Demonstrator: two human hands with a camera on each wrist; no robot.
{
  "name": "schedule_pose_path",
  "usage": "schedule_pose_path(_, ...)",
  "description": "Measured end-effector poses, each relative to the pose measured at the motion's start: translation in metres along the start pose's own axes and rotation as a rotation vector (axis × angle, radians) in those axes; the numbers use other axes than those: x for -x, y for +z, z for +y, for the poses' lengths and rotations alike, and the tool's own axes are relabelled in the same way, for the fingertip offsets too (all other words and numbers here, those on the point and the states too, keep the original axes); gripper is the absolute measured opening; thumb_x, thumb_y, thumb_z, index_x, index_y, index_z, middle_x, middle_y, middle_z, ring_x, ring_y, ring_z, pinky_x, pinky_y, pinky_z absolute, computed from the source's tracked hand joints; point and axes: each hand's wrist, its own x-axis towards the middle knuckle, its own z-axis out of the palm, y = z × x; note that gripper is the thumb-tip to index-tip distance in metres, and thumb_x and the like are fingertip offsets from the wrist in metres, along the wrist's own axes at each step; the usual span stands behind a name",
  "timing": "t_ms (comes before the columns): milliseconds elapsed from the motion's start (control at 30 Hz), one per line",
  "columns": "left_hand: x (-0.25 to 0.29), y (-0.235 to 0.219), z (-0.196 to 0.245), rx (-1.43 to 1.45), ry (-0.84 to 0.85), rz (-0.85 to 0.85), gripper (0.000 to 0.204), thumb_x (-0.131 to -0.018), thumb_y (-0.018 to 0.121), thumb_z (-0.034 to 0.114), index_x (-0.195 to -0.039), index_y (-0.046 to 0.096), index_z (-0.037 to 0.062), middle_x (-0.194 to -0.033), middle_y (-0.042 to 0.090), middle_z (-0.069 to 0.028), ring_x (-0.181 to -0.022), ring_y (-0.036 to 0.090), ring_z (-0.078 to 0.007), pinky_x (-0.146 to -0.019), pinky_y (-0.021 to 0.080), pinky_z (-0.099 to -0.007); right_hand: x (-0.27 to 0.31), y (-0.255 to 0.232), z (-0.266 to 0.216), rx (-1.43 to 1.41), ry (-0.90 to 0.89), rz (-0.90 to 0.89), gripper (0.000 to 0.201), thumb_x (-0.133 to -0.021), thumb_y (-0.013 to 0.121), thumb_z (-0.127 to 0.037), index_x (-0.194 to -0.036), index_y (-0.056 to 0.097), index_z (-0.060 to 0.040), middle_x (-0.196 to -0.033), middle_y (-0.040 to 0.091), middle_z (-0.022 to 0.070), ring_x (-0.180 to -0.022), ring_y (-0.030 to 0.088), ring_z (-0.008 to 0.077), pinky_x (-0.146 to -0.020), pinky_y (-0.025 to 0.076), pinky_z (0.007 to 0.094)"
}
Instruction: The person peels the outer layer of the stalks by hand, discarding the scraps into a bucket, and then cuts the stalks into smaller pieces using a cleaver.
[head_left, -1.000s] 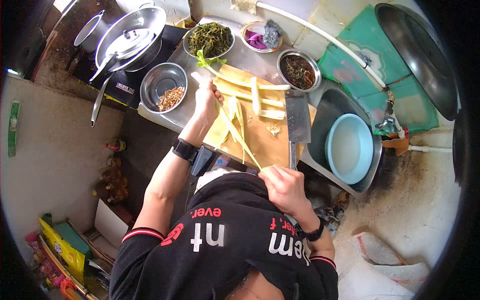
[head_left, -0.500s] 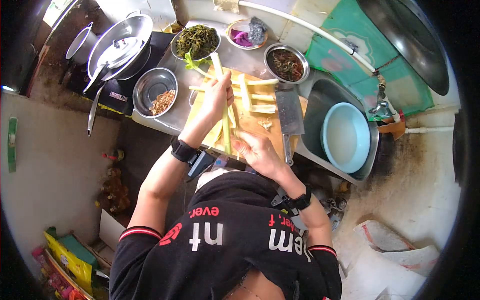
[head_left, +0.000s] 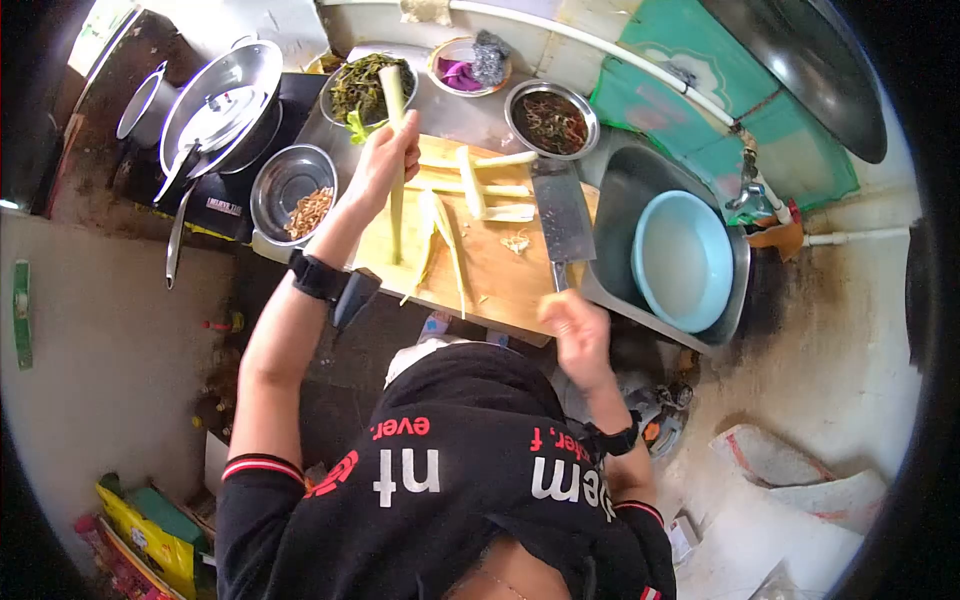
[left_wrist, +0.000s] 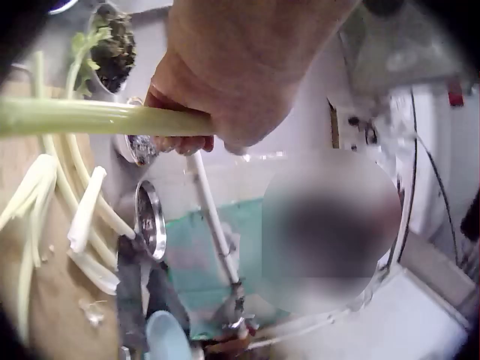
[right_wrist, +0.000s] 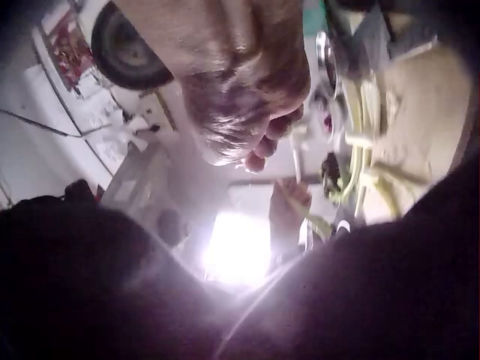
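Note:
My left hand point(head_left: 388, 160) grips a long pale-green celery stalk point(head_left: 394, 225), held upright over the left side of the wooden cutting board point(head_left: 505, 270). In the left wrist view, the fingers curl round this stalk point(left_wrist: 71, 118). Several more stalks point(head_left: 480, 185) lie crosswise on the board, with thin peeled strips point(head_left: 432, 230) beside them. My right hand point(head_left: 578, 335), blurred, hovers just off the board's front right corner, close to the handle of a cleaver point(head_left: 563, 215). Its fingers point(right_wrist: 259, 154) look curled in the right wrist view, and nothing shows in them.
Right of the board, a blue basin point(head_left: 685, 262) of cloudy water stands in the sink point(head_left: 620, 215). Behind are bowls of dark greens point(head_left: 358, 95) and reddish-brown shreds point(head_left: 552, 125). A bowl of peanuts point(head_left: 275, 195) and a wok point(head_left: 255, 80) are to the left.
My left hand has moved left with the celery stalk, away from my right hand. The right hand came up to the stalk, then swung out right, near the cleaver handle.

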Motion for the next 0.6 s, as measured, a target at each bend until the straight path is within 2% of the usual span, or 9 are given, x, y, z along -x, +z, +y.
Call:
schedule_pose_path(33, 0.002, 0.004, 0.008, -0.324, 0.013, -0.06, 0.036, -0.093, 0.049, 0.039, -0.08, 0.046, 0.0064, -0.063, 0.04, 0.0034, -0.052, 0.038, -0.0078, -0.046, 0.034, -0.0229, 0.006, -0.007, 0.012, -0.097, 0.075, 0.165, 0.014, -0.09, 0.053, -0.011, -0.08, 0.055, -0.002, -0.069, 0.054, 0.0011, -0.062, 0.05, 0.0077, -0.056, 0.039, 0.0225)
schedule_pose_path(100, -0.009, 0.004, -0.04, -0.833, 0.559, -0.118, 0.034, -0.091, 0.052, 0.036, -0.089, 0.042, 0.0044, -0.065, 0.055, -0.0115, -0.057, 0.056, -0.0272, -0.054, 0.044, -0.0355, 0.016, -0.032, 0.015, -0.141, 0.239, 0.177, 0.017, -0.093, 0.05, -0.013, -0.081, 0.055, -0.0013, -0.072, 0.051, -0.0012, -0.064, 0.043, 0.0039, -0.058, 0.035, 0.0197)
schedule_pose_path(133, 0.02, 0.039, 0.009, -1.134, 0.241, -0.292, 0.033, -0.089, 0.053, 0.032, -0.1, 0.039, 0.0038, -0.078, 0.059, -0.0206, -0.074, 0.06, -0.04, -0.065, 0.046, -0.0449, 0.022, -0.038, 0.024, -0.132, 0.274, 0.197, 0.018, -0.093, 0.05, -0.013, -0.08, 0.055, -0.0005, -0.07, 0.05, -0.002, -0.061, 0.04, 0.0037, -0.055, 0.034, 0.019)
schedule_pose_path(167, 0.024, 0.046, 0.0, -1.138, 0.262, -0.388, 0.029, -0.089, 0.054, 0.027, -0.1, 0.041, 0.004, -0.083, 0.059, -0.022, -0.079, 0.059, -0.0409, -0.067, 0.045, -0.0479, 0.027, -0.039, 0.027, -0.13, 0.275, 0.209, 0.018, -0.093, 0.05, -0.013, -0.08, 0.055, -0.0005, -0.07, 0.05, -0.002, -0.061, 0.04, 0.0037, -0.055, 0.034, 0.019)
schedule_pose_path(267, 0.003, 0.047, -0.053, -1.133, 0.238, -0.543, 0.028, -0.084, 0.059, 0.018, -0.104, 0.044, 0.0048, -0.094, 0.057, -0.0198, -0.092, 0.056, -0.0348, -0.076, 0.045, -0.0411, 0.037, -0.036, 0.033, 0.093, 0.287, 0.185, 0.019, -0.092, 0.052, -0.014, -0.079, 0.056, -0.0005, -0.062, 0.049, 0.0014, -0.057, 0.042, 0.0061, -0.052, 0.036, 0.0221)
schedule_pose_path(367, 0.001, 0.048, -0.057, -1.309, 0.453, -0.61, 0.025, -0.081, 0.061, 0.017, -0.098, 0.047, 0.0041, -0.09, 0.057, -0.0161, -0.091, 0.055, -0.0343, -0.078, 0.044, -0.0427, 0.042, -0.027, 0.03, 0.224, 0.231, 0.158, 0.014, -0.09, 0.054, -0.012, -0.082, 0.057, -0.0011, -0.062, 0.052, 0.007, -0.053, 0.046, 0.0099, -0.051, 0.038, 0.0243)
schedule_pose_path(433, -0.003, 0.044, -0.056, -1.355, 0.671, -0.566, 0.023, -0.078, 0.063, 0.017, -0.092, 0.049, 0.0039, -0.089, 0.057, -0.0142, -0.091, 0.054, -0.0326, -0.081, 0.042, -0.0427, 0.043, -0.022, 0.03, 0.231, 0.226, 0.164, 0.013, -0.089, 0.055, -0.012, -0.083, 0.058, -0.001, -0.063, 0.054, 0.0082, -0.054, 0.049, 0.011, -0.052, 0.04, 0.0252)
schedule_pose_path(500, -0.014, 0.039, -0.06, -1.37, 0.613, -0.545, 0.028, -0.075, 0.065, 0.018, -0.095, 0.051, 0.0043, -0.092, 0.056, -0.0144, -0.094, 0.052, -0.0314, -0.083, 0.041, -0.0419, 0.041, -0.018, 0.031, 0.242, 0.228, 0.161, 0.012, -0.088, 0.055, -0.011, -0.084, 0.058, -0.001, -0.065, 0.056, 0.0095, -0.054, 0.052, 0.0121, -0.052, 0.042, 0.0261)
schedule_pose_path(600, -0.016, 0.041, -0.061, -1.436, 0.724, -0.294, 0.039, -0.071, 0.069, 0.016, -0.104, 0.053, 0.0032, -0.1, 0.052, -0.0148, -0.101, 0.047, -0.0327, -0.085, 0.041, -0.0415, 0.02, -0.006, 0.046, 0.268, 0.143, 0.213, 0.012, -0.085, 0.058, -0.011, -0.092, 0.058, -0.0018, -0.079, 0.062, 0.0144, -0.069, 0.063, 0.0261, -0.059, 0.047, 0.034)
